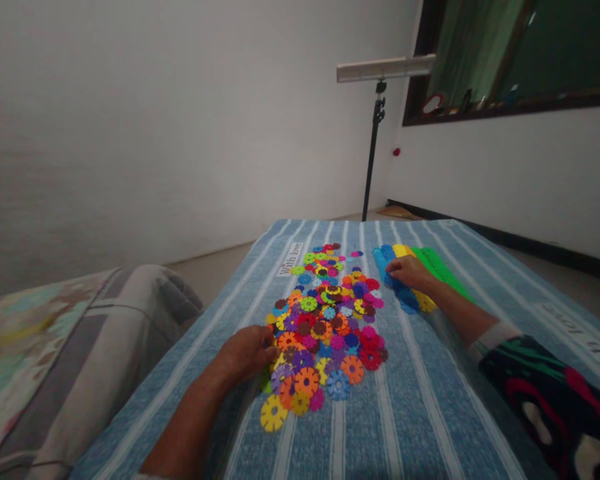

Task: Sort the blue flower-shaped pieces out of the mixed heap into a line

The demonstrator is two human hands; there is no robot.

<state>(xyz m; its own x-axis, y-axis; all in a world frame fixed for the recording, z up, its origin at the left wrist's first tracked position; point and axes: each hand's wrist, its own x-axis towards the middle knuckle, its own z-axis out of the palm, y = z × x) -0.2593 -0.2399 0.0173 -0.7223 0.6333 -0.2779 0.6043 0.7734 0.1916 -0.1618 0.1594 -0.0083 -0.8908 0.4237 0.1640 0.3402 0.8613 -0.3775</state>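
Observation:
A loose, mixed-colour heap of notched plastic discs point(307, 380) lies down the middle of the cloth. My left hand point(247, 350) rests at the heap's left edge, its fingers curled in against the discs; what they hold, if anything, is hidden. Farther off on the right, my right hand point(410, 272) is over rows of discs sorted by colour, its fingertips pinched together at the blue discs point(407, 300). Anything in that pinch is too small to make out. Yellow discs point(427, 302) and a green row point(443, 270) lie beside the blue ones, partly behind my right hand and wrist.
A blue striped cloth point(360, 440) covers the table. To the left stands something draped in grey striped fabric point(135, 313). Beyond the table's far edge a black stand point(371, 160) carries a long light bar point(385, 69), near the wall and a dark-framed window point(515, 107).

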